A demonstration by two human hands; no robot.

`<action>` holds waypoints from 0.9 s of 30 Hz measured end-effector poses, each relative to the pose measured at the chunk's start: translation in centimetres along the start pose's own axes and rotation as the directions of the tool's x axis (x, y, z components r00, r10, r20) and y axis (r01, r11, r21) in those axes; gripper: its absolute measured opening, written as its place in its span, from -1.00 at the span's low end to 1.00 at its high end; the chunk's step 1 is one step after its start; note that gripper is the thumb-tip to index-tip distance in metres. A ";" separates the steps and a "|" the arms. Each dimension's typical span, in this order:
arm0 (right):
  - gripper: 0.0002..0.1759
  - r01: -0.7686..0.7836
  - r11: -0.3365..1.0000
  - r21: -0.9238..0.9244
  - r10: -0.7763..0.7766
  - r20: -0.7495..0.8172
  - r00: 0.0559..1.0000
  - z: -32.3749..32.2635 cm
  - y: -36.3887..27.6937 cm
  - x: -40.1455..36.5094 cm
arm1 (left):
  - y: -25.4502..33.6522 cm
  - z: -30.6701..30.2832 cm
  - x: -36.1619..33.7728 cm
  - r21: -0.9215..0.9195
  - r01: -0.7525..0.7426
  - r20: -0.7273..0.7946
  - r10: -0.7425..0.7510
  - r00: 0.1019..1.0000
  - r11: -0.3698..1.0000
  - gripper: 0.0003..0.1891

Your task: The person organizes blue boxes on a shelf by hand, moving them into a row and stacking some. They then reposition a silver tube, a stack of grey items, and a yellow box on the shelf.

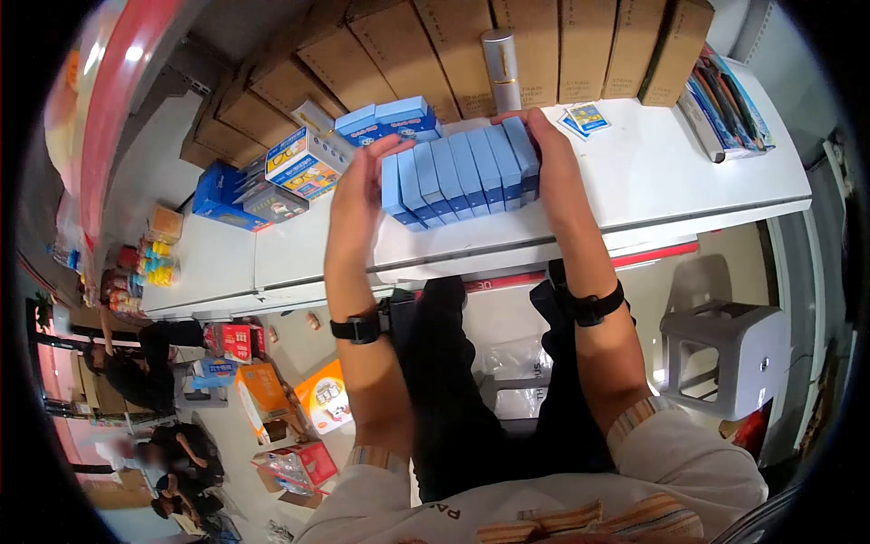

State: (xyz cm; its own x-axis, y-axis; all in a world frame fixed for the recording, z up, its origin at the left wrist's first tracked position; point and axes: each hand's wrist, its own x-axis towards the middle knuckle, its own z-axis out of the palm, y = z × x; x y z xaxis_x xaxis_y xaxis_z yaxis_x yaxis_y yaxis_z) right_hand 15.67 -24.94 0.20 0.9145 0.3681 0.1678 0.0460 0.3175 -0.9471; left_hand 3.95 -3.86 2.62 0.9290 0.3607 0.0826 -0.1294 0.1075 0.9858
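A row of several slim light-blue boxes (pixel 459 172) stands on the white shelf (pixel 625 186) in front of me. My left hand (pixel 356 181) presses against the row's left end, its fingers reaching behind. At the right end, my right hand (pixel 551 154) presses the last box, with its fingertips partly hidden behind the row. Together both hands squeeze the row from its two sides. Just behind stand more blue boxes (pixel 385 121) with printed fronts. A silver cylinder (pixel 501 71) rises behind the row, in front of the brown cartons.
Tall brown cartons (pixel 584 50) line the shelf's back. Printed boxes (pixel 304 163) stand to the left; small packets (pixel 585 119) and an open display box (pixel 725 104) lie right. A grey stool (pixel 722 354) is below right. Other people (pixel 186 458) and floor boxes (pixel 267 399) appear lower left.
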 end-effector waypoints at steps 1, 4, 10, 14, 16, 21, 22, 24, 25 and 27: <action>-0.37 0.011 1.000 -0.009 -0.011 0.003 1.000 -0.1 0.0 0.1 | 0.8 -0.6 0.2 0.051 0.007 0.017 -0.008 1.000 0.999 -0.38; -0.36 -0.023 1.000 0.004 0.023 0.030 0.999 -0.4 -0.2 0.1 | 3.6 -1.0 1.1 0.209 0.020 0.064 -0.034 0.997 0.978 -0.39; -0.35 -0.013 1.000 -0.014 0.013 -0.001 1.000 -0.3 0.1 -0.1 | 7.6 1.1 4.6 0.758 -0.182 0.247 -0.019 0.969 0.626 -0.69; -0.35 -0.029 1.000 0.001 0.029 -0.007 1.000 -0.4 0.5 0.1 | 7.4 1.6 6.6 0.844 -0.390 0.407 0.035 0.913 0.368 -0.67; -0.35 -0.033 0.999 0.008 0.033 0.001 0.999 -0.5 0.5 0.1 | 7.6 2.2 7.1 0.861 -0.475 0.467 0.090 0.880 0.180 -0.66; -0.34 -0.048 0.999 -0.007 0.048 0.007 0.999 -0.4 -0.3 -0.2 | 8.0 3.1 7.0 0.748 -0.528 0.609 0.101 0.787 -0.402 -0.57; -0.34 -0.046 0.999 -0.014 0.046 -0.006 0.999 -0.4 -0.4 -0.2 | 7.9 3.2 7.0 0.717 -0.547 0.632 0.070 0.772 -0.431 -0.56; -0.35 -0.042 0.999 0.006 0.042 0.000 0.999 -0.4 -0.4 -0.2 | 7.9 3.1 7.2 0.651 -0.583 0.671 0.009 0.742 -0.487 -0.54; -0.35 -0.040 0.999 0.017 0.040 0.005 0.999 -0.4 -0.3 -0.2 | 7.7 2.8 7.4 0.628 -0.596 0.693 0.012 0.721 -0.500 -0.55; -0.35 -0.042 0.998 0.041 0.042 0.005 0.999 -0.3 0.0 -0.1 | 7.0 2.2 7.8 0.581 -0.623 0.738 0.016 0.675 -0.523 -0.57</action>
State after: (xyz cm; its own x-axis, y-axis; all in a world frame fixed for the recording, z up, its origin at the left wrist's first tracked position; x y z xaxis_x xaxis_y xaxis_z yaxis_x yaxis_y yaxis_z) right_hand 15.74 -25.25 0.15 0.9138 0.3851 0.1293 -0.0090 0.3373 -0.9413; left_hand 11.05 -2.33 10.51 0.8806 -0.4384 0.1798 -0.3096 -0.8196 -0.4822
